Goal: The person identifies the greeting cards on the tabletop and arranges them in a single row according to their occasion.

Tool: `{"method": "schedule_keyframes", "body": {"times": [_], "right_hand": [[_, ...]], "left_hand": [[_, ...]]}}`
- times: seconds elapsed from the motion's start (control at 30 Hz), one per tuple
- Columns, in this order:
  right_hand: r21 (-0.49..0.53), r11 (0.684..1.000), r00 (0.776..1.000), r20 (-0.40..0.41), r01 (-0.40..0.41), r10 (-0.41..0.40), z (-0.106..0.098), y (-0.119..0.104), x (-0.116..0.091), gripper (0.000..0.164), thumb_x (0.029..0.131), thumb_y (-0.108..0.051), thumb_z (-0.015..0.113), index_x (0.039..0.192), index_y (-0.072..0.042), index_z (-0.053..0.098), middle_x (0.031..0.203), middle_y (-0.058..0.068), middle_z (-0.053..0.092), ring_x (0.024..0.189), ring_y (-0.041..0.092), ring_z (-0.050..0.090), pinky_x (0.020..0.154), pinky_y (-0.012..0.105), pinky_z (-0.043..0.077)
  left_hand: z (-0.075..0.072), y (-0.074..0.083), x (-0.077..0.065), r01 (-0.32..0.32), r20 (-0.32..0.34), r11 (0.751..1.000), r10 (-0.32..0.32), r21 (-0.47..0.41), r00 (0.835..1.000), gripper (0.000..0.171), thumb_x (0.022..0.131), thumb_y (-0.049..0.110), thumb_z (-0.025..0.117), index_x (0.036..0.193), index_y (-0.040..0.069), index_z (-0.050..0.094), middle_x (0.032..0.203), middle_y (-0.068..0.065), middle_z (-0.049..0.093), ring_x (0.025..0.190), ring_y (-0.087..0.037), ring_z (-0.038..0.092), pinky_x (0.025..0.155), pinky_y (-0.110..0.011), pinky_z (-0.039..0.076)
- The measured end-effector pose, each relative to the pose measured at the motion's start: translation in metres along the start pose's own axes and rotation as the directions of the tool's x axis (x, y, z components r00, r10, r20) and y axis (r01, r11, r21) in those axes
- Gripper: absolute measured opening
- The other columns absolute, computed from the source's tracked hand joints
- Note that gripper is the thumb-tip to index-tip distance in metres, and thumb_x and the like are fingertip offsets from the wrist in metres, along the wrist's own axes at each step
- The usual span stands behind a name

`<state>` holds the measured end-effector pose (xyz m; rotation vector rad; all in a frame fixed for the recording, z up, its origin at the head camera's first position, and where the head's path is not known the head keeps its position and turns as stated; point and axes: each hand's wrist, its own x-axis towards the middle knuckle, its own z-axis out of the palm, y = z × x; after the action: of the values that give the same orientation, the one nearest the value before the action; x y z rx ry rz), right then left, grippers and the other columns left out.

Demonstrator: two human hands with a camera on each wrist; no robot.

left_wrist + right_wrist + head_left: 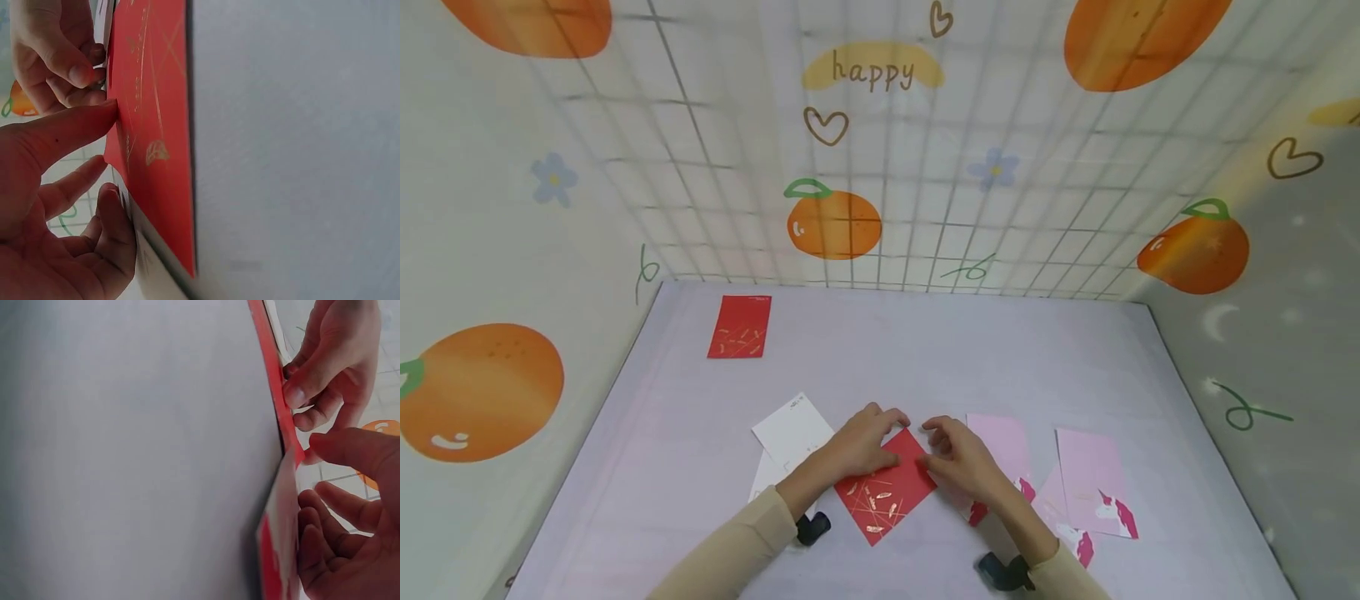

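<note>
A red card point(880, 500) with gold leaf prints lies turned at an angle on the table, between the hands. My left hand point(861, 442) reaches over its upper left side. The left thumb point(94, 122) rests on the red surface, and the other fingers lie around the far corner. At the card's right edge is my right hand point(966, 458), its thumb point(337, 447) close to the corner and its fingers loosely bent. Whether that thumb touches the card is hard to tell. Under the left forearm, white cards point(793, 429) are partly covered.
Pink cards point(1090, 483) with unicorn prints lie at the right, some overlapping; one pink card point(1003, 442) is partly behind the right hand. Another red card point(741, 329) lies at the table's far left. A patterned curtain point(910, 167) hangs along the back edge.
</note>
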<state>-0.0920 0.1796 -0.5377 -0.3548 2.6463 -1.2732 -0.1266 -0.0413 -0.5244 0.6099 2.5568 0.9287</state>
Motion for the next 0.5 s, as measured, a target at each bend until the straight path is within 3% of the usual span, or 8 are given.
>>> {"method": "schedule_keyframes", "body": {"times": [0.27,0.5], "right_hand": [[0.018,1.0,1.0,0.001,-0.001,0.001,0.0011,0.004,0.0006,0.048,0.083,-0.019,0.081,0.126,-0.015,0.06,0.105,-0.001,0.061,0.093,0.015,0.058,0.076,0.027,0.054],[0.023,1.0,1.0,-0.002,-0.001,0.001,0.0007,0.002,-0.0004,0.041,0.084,-0.018,0.08,0.121,-0.015,0.063,0.103,-0.001,0.06,0.091,0.015,0.058,0.076,0.028,0.054]], "left_hand": [[-0.0012,0.0017,0.0019,0.012,-0.015,1.0,-0.012,-0.025,1.0,0.038,0.082,0.014,0.082,0.113,0.02,0.06,0.1,-0.001,0.055,0.086,-0.013,0.055,0.062,-0.021,0.051],[-0.0028,-0.0024,0.0009,0.003,-0.029,0.988,-0.007,-0.155,1.0,0.017,0.09,0.01,0.073,0.1,0.015,0.06,0.089,0.004,0.062,0.078,-0.011,0.059,0.062,-0.024,0.053]]}}
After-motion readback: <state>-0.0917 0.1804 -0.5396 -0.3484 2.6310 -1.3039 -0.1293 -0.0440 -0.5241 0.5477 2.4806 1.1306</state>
